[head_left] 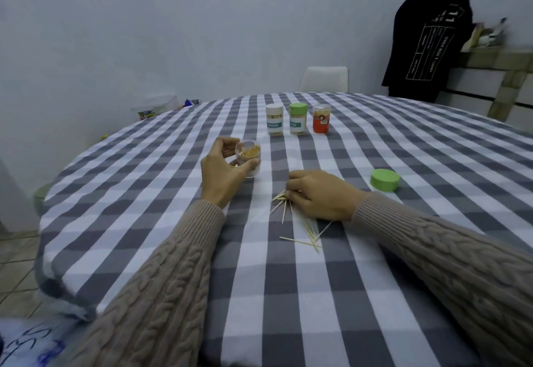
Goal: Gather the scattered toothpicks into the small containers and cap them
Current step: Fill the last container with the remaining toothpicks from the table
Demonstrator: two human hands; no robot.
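My left hand (222, 169) grips a small clear container (248, 155) that stands open on the checked tablecloth, with toothpick tips showing at its mouth. To its right, my right hand (320, 193) pinches several toothpicks (281, 197) against the cloth. More loose toothpicks (308, 236) lie scattered just in front of that hand. A green cap (385, 180) lies on the cloth to the right of my right hand. Three capped containers stand in a row farther back: a white-capped one (274, 119), a green-capped one (298, 119) and a red-labelled one (321, 118).
The round table (144, 222) wears a grey and white checked cloth. A white chair (324, 78) stands behind it. A person in a black hooded top (427, 40) stands at a counter at the back right. A clear plastic box (155, 107) sits beyond the table's left edge.
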